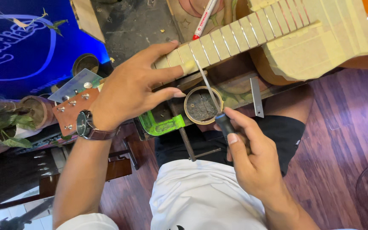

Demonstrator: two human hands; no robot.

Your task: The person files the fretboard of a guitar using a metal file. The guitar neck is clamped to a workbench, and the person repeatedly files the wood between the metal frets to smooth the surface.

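A guitar lies across my lap, its fretboard (243, 34) and body top covered in tan masking tape with the metal frets bare. My left hand (133, 87), wearing a wristwatch, grips the neck near the nut, thumb under it. My right hand (245, 153) holds a slim metal file (207, 85) by its dark handle, its tip touching a fret close to the left fingers. The reddish headstock (69, 110) with tuner posts sticks out to the left.
A roll of tape (202, 105) sits under the neck beside a green clamp (165, 124) with a threaded screw. A small steel ruler (256, 98) lies to the right. A red-capped marker (203, 19) rests above. Potted plant (5, 123) at left, wooden floor at right.
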